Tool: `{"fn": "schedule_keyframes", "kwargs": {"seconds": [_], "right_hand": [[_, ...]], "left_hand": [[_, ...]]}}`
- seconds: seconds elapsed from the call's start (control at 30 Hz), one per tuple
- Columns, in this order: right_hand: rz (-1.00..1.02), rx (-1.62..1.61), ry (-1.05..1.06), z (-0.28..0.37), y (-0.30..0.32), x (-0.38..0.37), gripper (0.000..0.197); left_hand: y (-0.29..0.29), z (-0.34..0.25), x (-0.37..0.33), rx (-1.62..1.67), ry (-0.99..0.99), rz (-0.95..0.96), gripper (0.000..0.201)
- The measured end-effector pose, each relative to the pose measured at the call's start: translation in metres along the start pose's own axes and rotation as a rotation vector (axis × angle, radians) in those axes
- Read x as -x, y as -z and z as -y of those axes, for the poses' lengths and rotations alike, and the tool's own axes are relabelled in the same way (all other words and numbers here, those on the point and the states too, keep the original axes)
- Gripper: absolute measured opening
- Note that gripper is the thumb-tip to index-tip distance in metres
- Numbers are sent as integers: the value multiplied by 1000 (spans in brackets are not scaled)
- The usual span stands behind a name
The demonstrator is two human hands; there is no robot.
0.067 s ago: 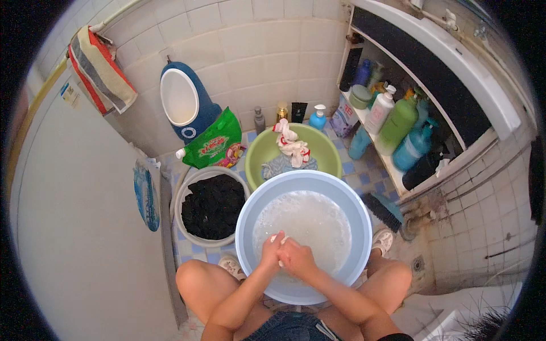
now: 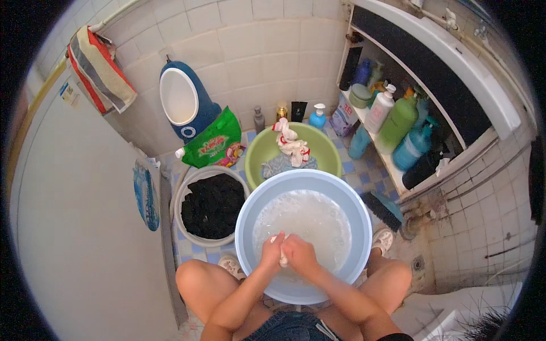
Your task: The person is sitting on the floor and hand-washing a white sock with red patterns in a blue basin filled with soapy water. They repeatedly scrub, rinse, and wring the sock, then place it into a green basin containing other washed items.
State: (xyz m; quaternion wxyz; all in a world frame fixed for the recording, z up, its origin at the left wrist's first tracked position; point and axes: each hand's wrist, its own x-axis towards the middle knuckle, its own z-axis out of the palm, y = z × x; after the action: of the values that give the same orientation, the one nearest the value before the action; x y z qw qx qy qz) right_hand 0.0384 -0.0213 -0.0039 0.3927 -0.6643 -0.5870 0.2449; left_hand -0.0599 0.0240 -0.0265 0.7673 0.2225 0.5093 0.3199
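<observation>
A light blue basin (image 2: 248, 227) of cloudy, sudsy water (image 2: 310, 227) stands between my knees. Over its near half, both hands are closed on a small piece of white cloth (image 2: 284, 259), mostly hidden by the fingers. My left hand (image 2: 272, 250) and my right hand (image 2: 300, 254) are side by side, knuckles nearly touching, with the cloth bunched between them. Behind the basin, a green basin (image 2: 255, 153) holds white-and-red cloth items (image 2: 293, 146) and a grey-blue cloth (image 2: 284, 165). To the left, a grey basin (image 2: 177, 207) is filled with black clothes (image 2: 211, 207).
A green detergent pouch (image 2: 214, 142) stands behind the grey basin, near a blue-and-white child's urinal (image 2: 181, 96) on the wall. Bottles (image 2: 398, 125) fill a low shelf at right. A brush (image 2: 382, 210) lies beside the blue basin. A grey-white panel (image 2: 85, 216) bounds the left.
My right hand has turned and shifted slightly, and more of the white cloth shows between the hands. Everything else looks the same.
</observation>
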Motion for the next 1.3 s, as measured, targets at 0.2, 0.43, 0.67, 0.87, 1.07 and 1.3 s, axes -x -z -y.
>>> {"fn": "schedule_keyframes", "kwargs": {"seconds": [0.2,0.43,0.67,0.87,1.07,1.3], "right_hand": [[-30,20,-18,2,11,-12,14],[55,116,211,18,9,3,16],[38,78,-55,12,14,-9,17],[44,63,11,16,5,0,19],[63,69,-148,-12,17,-18,19],[65,39,87,21,14,-3,14]], "left_hand": [[2,-5,-4,-3,-92,9,24],[5,-3,-4,-64,3,33,27],[11,-4,-13,-17,-115,27,26],[3,-1,-7,-13,35,-3,24],[-3,-15,-6,-142,-70,9,24],[-3,-6,-1,-45,-42,65,24]]}}
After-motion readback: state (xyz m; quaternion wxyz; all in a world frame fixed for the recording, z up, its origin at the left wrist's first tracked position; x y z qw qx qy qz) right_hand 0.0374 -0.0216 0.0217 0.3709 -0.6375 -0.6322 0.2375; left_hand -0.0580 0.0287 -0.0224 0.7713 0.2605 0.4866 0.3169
